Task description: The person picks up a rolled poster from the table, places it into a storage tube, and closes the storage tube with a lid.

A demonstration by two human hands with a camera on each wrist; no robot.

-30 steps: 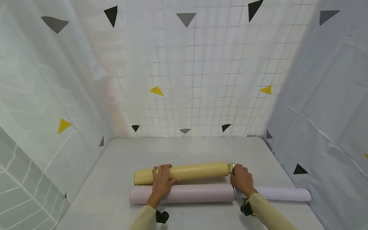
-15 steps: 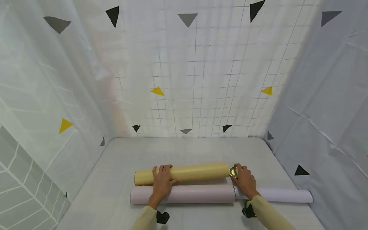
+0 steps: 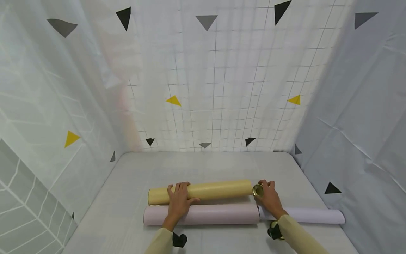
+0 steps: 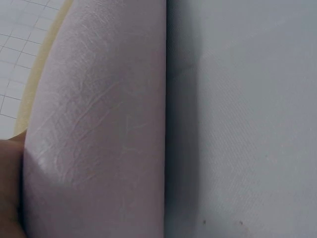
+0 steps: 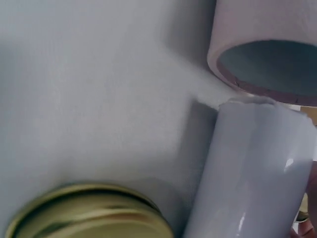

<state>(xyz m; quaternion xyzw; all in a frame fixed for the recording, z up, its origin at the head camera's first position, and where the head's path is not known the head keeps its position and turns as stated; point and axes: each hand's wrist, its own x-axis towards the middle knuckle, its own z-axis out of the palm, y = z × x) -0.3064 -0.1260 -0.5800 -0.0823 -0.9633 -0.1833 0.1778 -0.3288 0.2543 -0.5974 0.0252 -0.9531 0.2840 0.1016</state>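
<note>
Two tubes lie side by side on the grey surface (image 3: pixel 203 165): pink tube (image 3: pixel 219 213) nearest, yellow tube (image 3: pixel 215 188) behind. Left hand (image 3: pixel 179 201) rests flat-fingered across both; right hand (image 3: pixel 269 197) fingers pinch a gold cap (image 3: pixel 257 190) at the yellow tube's right end.

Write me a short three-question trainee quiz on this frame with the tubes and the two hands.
1. True or false: the left hand rests across the yellow tube.
2. What does the right hand hold at the yellow tube's right end? A) gold cap B) scissors C) tape roll
3. Fill in: the white paper roll sticks out of the open end of the ___ tube.

Key: 1 true. 2 A. 3 pink; the right wrist view shows the roll at its hollow mouth.
</note>
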